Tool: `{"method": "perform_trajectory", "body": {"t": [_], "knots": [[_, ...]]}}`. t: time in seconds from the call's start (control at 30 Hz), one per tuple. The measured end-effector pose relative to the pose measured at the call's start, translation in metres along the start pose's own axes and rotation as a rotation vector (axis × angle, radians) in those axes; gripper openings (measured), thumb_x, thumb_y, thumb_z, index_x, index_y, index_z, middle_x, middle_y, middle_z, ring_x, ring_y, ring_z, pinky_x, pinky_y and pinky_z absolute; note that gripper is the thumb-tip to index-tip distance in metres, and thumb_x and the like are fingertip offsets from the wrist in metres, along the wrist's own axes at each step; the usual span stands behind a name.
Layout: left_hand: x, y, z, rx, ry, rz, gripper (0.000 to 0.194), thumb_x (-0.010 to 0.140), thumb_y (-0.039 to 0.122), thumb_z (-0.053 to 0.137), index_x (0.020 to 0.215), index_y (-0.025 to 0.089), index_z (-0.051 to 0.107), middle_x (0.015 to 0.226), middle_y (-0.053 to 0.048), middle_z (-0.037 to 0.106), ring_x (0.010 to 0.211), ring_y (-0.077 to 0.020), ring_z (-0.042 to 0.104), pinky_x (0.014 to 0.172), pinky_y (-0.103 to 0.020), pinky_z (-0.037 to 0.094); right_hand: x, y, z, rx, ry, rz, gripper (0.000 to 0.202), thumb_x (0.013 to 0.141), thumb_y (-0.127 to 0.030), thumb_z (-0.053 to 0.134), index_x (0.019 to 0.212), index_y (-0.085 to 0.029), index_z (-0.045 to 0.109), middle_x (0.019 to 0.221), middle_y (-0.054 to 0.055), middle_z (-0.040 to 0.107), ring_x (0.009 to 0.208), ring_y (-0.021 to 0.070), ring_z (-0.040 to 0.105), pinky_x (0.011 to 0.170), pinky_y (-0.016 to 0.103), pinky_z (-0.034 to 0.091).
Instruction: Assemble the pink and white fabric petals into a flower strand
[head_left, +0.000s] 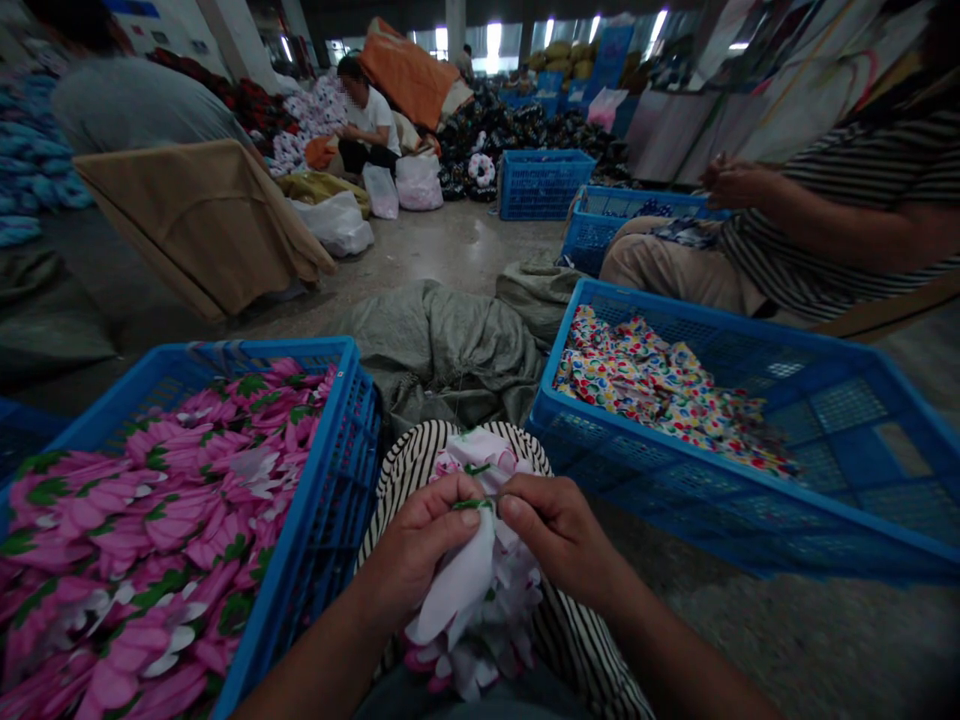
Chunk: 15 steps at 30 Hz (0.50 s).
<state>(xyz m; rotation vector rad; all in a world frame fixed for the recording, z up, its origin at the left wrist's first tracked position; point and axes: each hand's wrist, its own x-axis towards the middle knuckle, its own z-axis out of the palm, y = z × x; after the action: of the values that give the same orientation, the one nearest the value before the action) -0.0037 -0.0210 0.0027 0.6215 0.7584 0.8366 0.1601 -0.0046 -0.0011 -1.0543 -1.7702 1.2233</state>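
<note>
White fabric pieces with pink edges [457, 590] lie in a bunch on the striped cloth over my lap [600, 640]. My left hand [427, 530] pinches the green-edged end of one white piece between thumb and fingers. Right beside it, my right hand [559, 525] is closed at the same end, its thumb and forefinger pressed together on the fabric. The two hands nearly touch. More white fabric with green bits shows just beyond the fingertips.
A blue crate [337, 420] of pink and green fabric pieces stands at left. Another blue crate [720, 450] with multicoloured pieces is at right. Grey-green sacks [450, 340] lie ahead. People sit at left, right and farther back.
</note>
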Motion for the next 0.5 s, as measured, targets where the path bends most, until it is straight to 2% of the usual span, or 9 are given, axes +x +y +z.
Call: {"method": "perform_trajectory", "body": {"t": [0.1, 0.2, 0.3, 0.4, 0.47, 0.5], "knots": [[0.001, -0.001, -0.001, 0.007, -0.004, 0.01, 0.014, 0.069, 0.027, 0.061, 0.072, 0.016, 0.052, 0.057, 0.003, 0.05, 0.046, -0.0068, 0.042, 0.047, -0.018, 0.031, 0.003, 0.008, 0.002, 0.376, 0.151, 0.144, 0.04, 0.084, -0.05, 0.039, 0.066, -0.016, 0.051, 0.049, -0.006, 0.031, 0.042, 0.0072, 0.023, 0.039, 0.021, 0.016], [0.002, -0.001, -0.002, 0.057, 0.018, 0.017, 0.015, 0.07, 0.028, 0.061, 0.073, 0.016, 0.052, 0.057, 0.003, 0.051, 0.046, -0.0068, 0.042, 0.045, -0.018, 0.03, 0.004, 0.012, 0.008, 0.652, 0.153, 0.223, 0.044, 0.077, -0.059, 0.043, 0.083, -0.017, 0.052, 0.052, -0.007, 0.032, 0.041, 0.0055, 0.017, 0.037, 0.019, 0.01], [0.002, 0.001, -0.002, 0.15, 0.023, 0.02, 0.018, 0.072, 0.03, 0.061, 0.083, 0.016, 0.058, 0.066, 0.001, 0.057, 0.053, -0.0082, 0.048, 0.05, -0.018, 0.034, 0.005, 0.012, 0.015, 0.67, 0.093, 0.218, 0.04, 0.071, -0.052, 0.058, 0.091, -0.018, 0.052, 0.06, -0.006, 0.04, 0.043, 0.0051, 0.026, 0.038, 0.016, 0.02], [0.003, 0.002, -0.003, 0.149, 0.078, 0.012, 0.03, 0.074, 0.033, 0.057, 0.1, 0.017, 0.06, 0.08, -0.003, 0.063, 0.069, -0.0143, 0.056, 0.062, -0.023, 0.04, 0.009, 0.014, 0.017, 0.641, 0.133, 0.232, 0.026, 0.07, -0.037, 0.065, 0.08, -0.018, 0.051, 0.064, -0.004, 0.046, 0.051, 0.0067, 0.037, 0.046, 0.018, 0.03], [0.003, 0.003, -0.005, 0.215, 0.148, 0.074, 0.034, 0.077, 0.034, 0.05, 0.104, 0.017, 0.061, 0.091, -0.007, 0.064, 0.082, -0.0193, 0.057, 0.073, -0.029, 0.042, 0.012, 0.018, 0.016, 0.66, 0.216, 0.24, 0.022, 0.073, -0.035, 0.063, 0.078, -0.018, 0.05, 0.06, -0.005, 0.043, 0.047, 0.0055, 0.034, 0.043, 0.017, 0.027], [0.002, 0.003, -0.005, 0.324, 0.176, 0.142, 0.034, 0.079, 0.034, 0.047, 0.106, 0.018, 0.061, 0.099, -0.008, 0.063, 0.092, -0.0215, 0.055, 0.08, -0.032, 0.041, 0.013, 0.019, 0.015, 0.672, 0.241, 0.238, 0.022, 0.075, -0.037, 0.06, 0.08, -0.018, 0.05, 0.058, -0.007, 0.04, 0.044, 0.0047, 0.03, 0.041, 0.016, 0.023]]}}
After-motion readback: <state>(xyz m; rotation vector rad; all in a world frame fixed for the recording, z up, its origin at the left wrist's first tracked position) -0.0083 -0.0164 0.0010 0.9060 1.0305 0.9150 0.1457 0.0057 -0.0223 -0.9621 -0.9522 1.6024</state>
